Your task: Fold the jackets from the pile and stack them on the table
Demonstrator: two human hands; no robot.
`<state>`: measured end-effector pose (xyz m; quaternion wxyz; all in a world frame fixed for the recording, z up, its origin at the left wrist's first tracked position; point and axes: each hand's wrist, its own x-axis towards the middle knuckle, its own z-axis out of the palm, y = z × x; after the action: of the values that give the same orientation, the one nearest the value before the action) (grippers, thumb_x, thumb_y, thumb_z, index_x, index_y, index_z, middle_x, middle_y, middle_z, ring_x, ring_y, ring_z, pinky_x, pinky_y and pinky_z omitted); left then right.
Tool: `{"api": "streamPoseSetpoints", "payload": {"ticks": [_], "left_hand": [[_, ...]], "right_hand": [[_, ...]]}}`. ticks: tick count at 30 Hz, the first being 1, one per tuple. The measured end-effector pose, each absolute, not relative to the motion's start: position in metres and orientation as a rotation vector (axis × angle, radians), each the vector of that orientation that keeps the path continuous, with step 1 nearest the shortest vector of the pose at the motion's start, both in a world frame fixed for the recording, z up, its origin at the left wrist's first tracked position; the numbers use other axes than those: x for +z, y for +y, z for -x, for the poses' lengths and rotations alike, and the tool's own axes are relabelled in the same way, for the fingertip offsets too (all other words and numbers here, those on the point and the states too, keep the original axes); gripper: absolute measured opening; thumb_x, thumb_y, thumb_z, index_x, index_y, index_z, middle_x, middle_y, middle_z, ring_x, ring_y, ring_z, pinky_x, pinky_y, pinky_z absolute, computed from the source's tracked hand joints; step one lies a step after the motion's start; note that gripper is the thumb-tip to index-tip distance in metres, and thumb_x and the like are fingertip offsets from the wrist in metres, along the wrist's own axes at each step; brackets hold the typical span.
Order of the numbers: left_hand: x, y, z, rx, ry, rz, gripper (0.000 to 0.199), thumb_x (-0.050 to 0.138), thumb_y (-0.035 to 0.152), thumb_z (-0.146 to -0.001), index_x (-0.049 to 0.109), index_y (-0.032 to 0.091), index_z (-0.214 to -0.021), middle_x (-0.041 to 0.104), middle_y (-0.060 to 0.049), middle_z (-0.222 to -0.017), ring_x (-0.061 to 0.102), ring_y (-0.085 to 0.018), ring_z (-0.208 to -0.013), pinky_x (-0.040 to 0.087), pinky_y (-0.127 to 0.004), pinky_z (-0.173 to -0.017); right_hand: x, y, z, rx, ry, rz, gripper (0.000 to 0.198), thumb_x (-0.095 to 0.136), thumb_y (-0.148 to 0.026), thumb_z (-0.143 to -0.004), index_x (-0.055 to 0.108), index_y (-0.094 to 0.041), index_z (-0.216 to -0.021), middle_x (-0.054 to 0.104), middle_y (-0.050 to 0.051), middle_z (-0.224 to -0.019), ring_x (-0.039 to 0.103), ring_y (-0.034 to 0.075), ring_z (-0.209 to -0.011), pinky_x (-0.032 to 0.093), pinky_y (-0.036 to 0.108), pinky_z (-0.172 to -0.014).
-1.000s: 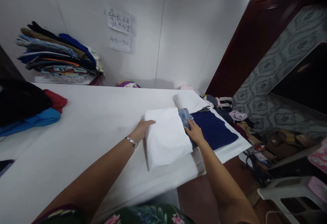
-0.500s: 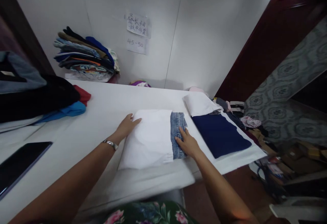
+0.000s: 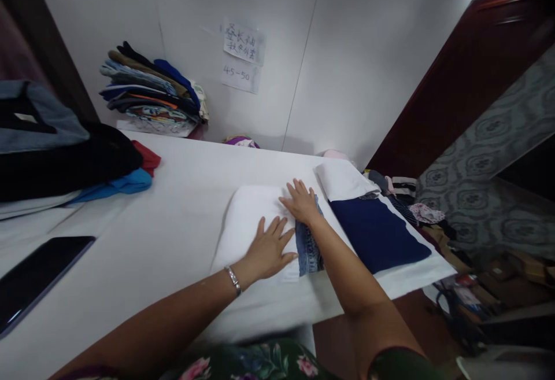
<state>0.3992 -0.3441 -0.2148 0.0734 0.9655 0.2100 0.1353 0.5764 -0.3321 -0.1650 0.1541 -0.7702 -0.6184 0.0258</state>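
A folded white garment [image 3: 247,212] lies on the white table in front of me, with a blue denim strip [image 3: 307,251] showing along its right side. My left hand [image 3: 271,247] rests flat on the white cloth, fingers spread, a silver watch or bracelet on the wrist. Further back, my right hand [image 3: 302,202] lies over the upper right part of the white cloth and the top of the denim, its fingers stretched out. The right forearm hides part of the denim. To the right is a folded navy cloth [image 3: 377,232] with a white folded piece [image 3: 344,179] at its upper end.
A tall stack of folded clothes [image 3: 151,93] stands at the back left. Dark and blue garments [image 3: 65,160] are heaped on the left, with a phone [image 3: 41,276] nearer me. Handwritten notes [image 3: 243,56] hang on the wall. Clothes and boxes [image 3: 498,270] crowd the right.
My left hand has moved right from the garment's left edge onto its middle. My right hand has gone from the denim up to the far right part. The view has shifted slightly.
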Motion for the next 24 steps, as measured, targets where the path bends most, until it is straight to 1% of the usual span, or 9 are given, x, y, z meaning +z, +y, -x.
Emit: {"api": "streamPoseSetpoints", "payload": {"ticks": [2,4,7,11,16,19,22,24], "left_hand": [[-0.221,-0.344,-0.399,0.417,0.597,-2.917,0.064,0.031,0.060,-0.092,0.044,0.023,-0.142,0.035,-0.015,-0.154,0.024,-0.032,-0.145,0.009,-0.061,-0.116],[-0.225,-0.343,-0.399,0.435,0.562,-2.926,0.062,0.029,0.058,-0.093,0.044,0.023,-0.142,0.037,-0.014,-0.153,0.025,-0.031,-0.145,0.010,-0.058,-0.117],[-0.232,-0.344,-0.398,0.499,0.553,-2.928,0.062,0.029,0.058,-0.093,0.043,0.024,-0.142,0.037,-0.013,-0.153,0.025,-0.030,-0.145,0.009,-0.057,-0.117],[-0.235,-0.346,-0.400,0.545,0.551,-2.921,0.061,0.030,0.058,-0.093,0.043,0.024,-0.142,0.037,-0.013,-0.153,0.024,-0.029,-0.145,0.009,-0.057,-0.118],[-0.220,-0.344,-0.400,0.466,0.535,-2.833,0.059,0.035,0.057,-0.093,0.046,0.024,-0.140,0.039,-0.012,-0.153,0.028,-0.029,-0.144,0.012,-0.056,-0.118],[-0.204,-0.334,-0.388,0.435,0.562,-2.715,0.055,0.036,0.055,-0.093,0.050,0.025,-0.136,0.040,-0.010,-0.152,0.028,-0.027,-0.144,0.014,-0.055,-0.117],[-0.198,-0.316,-0.364,0.590,0.768,-2.595,0.051,0.039,0.053,-0.092,0.055,0.025,-0.131,0.043,-0.008,-0.151,0.028,-0.027,-0.144,0.017,-0.054,-0.117],[-0.202,-0.303,-0.344,0.692,0.979,-2.485,0.051,0.044,0.051,-0.089,0.056,0.022,-0.129,0.045,-0.010,-0.149,0.032,-0.028,-0.142,0.024,-0.050,-0.116]], "right_hand": [[-0.185,-0.326,-0.598,0.309,-1.660,2.364,0.067,0.038,-0.059,-0.094,0.036,-0.018,-0.147,0.029,0.013,-0.157,0.019,0.030,-0.147,0.014,0.056,-0.116],[-0.202,-0.324,-0.615,0.412,-1.598,2.391,0.069,0.036,-0.061,-0.093,0.036,-0.017,-0.147,0.033,0.013,-0.155,0.024,0.030,-0.145,0.018,0.055,-0.115],[-0.214,-0.325,-0.625,0.390,-1.597,2.351,0.070,0.035,-0.062,-0.092,0.036,-0.019,-0.147,0.033,0.011,-0.155,0.025,0.029,-0.145,0.019,0.054,-0.115],[-0.214,-0.327,-0.625,0.408,-1.554,2.302,0.069,0.040,-0.061,-0.091,0.039,-0.019,-0.146,0.035,0.010,-0.154,0.026,0.026,-0.145,0.019,0.049,-0.117],[-0.213,-0.336,-0.633,0.451,-1.381,2.049,0.067,0.046,-0.059,-0.089,0.045,-0.019,-0.142,0.039,0.007,-0.152,0.028,0.020,-0.144,0.021,0.040,-0.118],[-0.211,-0.355,-0.639,0.396,-1.236,1.867,0.066,0.047,-0.057,-0.088,0.047,-0.018,-0.141,0.039,0.008,-0.152,0.032,0.020,-0.142,0.027,0.041,-0.116],[-0.215,-0.387,-0.641,0.353,-1.038,1.810,0.065,0.046,-0.055,-0.089,0.047,-0.017,-0.141,0.044,0.011,-0.149,0.042,0.024,-0.137,0.036,0.045,-0.111],[-0.220,-0.413,-0.638,0.421,-0.910,1.820,0.066,0.044,-0.055,-0.089,0.044,-0.017,-0.144,0.046,0.013,-0.147,0.049,0.027,-0.131,0.044,0.045,-0.104]]}}
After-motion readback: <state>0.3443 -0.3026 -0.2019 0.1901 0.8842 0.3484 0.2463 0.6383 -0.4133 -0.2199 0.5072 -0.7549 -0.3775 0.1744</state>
